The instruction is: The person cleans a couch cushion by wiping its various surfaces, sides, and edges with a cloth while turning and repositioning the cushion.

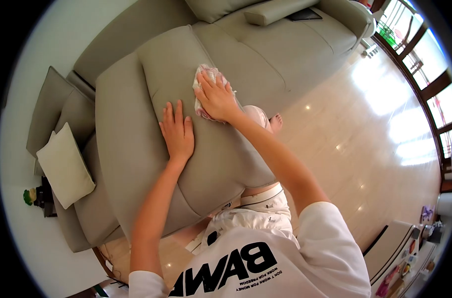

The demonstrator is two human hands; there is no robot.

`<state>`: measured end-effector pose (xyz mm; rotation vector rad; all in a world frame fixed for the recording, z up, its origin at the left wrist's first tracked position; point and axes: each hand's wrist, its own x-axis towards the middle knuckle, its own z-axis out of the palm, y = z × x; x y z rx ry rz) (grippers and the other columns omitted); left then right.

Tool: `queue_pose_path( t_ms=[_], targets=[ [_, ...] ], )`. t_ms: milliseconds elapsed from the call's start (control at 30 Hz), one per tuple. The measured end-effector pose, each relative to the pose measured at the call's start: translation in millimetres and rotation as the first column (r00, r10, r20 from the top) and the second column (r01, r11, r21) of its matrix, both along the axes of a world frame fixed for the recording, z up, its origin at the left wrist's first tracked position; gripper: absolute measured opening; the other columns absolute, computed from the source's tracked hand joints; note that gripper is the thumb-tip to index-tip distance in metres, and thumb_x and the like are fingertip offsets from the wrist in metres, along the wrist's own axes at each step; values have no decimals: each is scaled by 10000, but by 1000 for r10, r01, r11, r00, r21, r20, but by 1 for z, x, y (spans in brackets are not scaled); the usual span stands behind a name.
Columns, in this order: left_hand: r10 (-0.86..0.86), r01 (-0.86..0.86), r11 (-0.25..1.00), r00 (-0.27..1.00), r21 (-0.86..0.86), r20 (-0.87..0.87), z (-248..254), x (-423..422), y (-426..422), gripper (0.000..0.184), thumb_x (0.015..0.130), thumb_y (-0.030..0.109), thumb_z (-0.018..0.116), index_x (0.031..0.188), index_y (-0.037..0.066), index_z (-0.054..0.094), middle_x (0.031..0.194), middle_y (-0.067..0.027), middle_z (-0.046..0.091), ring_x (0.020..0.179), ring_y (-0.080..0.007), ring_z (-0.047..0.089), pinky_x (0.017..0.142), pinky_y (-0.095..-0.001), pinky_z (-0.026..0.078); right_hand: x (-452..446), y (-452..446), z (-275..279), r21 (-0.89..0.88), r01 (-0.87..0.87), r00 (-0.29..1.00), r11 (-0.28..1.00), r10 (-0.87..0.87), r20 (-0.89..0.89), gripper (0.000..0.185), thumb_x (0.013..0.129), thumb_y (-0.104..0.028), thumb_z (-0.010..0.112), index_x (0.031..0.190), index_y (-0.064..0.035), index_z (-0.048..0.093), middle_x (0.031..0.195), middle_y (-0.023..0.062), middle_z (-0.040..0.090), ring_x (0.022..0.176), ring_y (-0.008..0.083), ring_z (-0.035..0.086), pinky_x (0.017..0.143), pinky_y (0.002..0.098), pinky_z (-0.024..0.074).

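Observation:
A crumpled white and pink cloth lies on the grey-beige sofa cushion, near its right edge. My right hand presses flat on top of the cloth, fingers stretched out and covering much of it. Left of it, my left hand rests on the same cushion with its fingers spread and nothing in it. The two hands are apart.
A cream pillow leans on the sofa's left part. At the top, a dark flat device lies beside a bolster. Shiny floor stretches right towards glass doors. Cluttered furniture stands at the lower right.

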<state>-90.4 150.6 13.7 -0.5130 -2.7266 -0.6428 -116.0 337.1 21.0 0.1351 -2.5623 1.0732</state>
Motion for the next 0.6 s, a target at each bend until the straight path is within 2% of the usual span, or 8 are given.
queue_pose_path(
  t_ms=[67,133,167,200,300,400,533,600],
  targets=[
    [-13,13,998,1000,60,-1,1,4,-1,544,1074,289,432,1598,142,409,1679,-215,285,1562,-407,231,1252,-612,132,28,0,-1,82,-67,996,994,71,-46,595,1064,-386,463,1575,-84,413,1656,119,378,1483,460,344,1180,681,235],
    [-22,20,994,1000,104,13,2,5,-1,534,1071,273,429,1589,143,426,1677,-211,292,1561,-408,234,1252,-613,128,89,-7,1,351,-122,974,928,180,-137,605,1027,-384,534,1557,-104,454,1636,98,408,1464,428,371,1180,670,248],
    [-28,25,991,999,128,16,3,6,0,530,1069,265,425,1585,144,433,1676,-207,296,1560,-408,237,1253,-612,126,125,-10,15,387,-199,969,900,239,-58,615,1008,-371,560,1556,-110,460,1634,90,409,1462,417,373,1185,666,243],
    [-33,30,988,999,151,19,4,7,-1,526,1067,257,422,1581,145,440,1675,-204,301,1559,-408,241,1253,-611,123,158,-13,26,414,-276,956,867,293,24,627,990,-358,586,1556,-116,467,1632,83,411,1461,406,374,1190,662,239],
    [-40,38,980,999,193,7,5,10,3,518,1061,240,415,1568,147,460,1674,-197,310,1554,-411,253,1252,-613,120,211,-20,22,311,-326,945,893,317,80,669,983,-333,593,1590,-115,418,1625,92,420,1448,436,375,1213,663,194],
    [-47,43,971,999,234,11,6,12,3,512,1057,226,410,1558,144,476,1671,-190,322,1551,-411,264,1251,-614,113,203,-25,21,283,-287,958,915,277,77,662,986,-331,581,1586,-101,422,1627,97,416,1447,430,382,1212,660,198],
    [-72,54,929,997,365,35,5,8,0,496,1072,239,391,1548,147,495,1664,-176,348,1551,-405,268,1252,-609,105,114,-27,27,299,-214,974,930,228,-14,592,1015,-312,544,1556,-84,462,1615,111,435,1448,405,399,1210,649,215],
    [-46,30,925,998,380,32,-1,7,1,507,1091,265,361,1559,100,465,1655,-165,371,1555,-382,274,1258,-585,105,55,-30,18,325,-173,971,930,215,-99,561,1027,-302,523,1538,-75,483,1598,122,460,1449,404,408,1209,647,219]
  ],
)
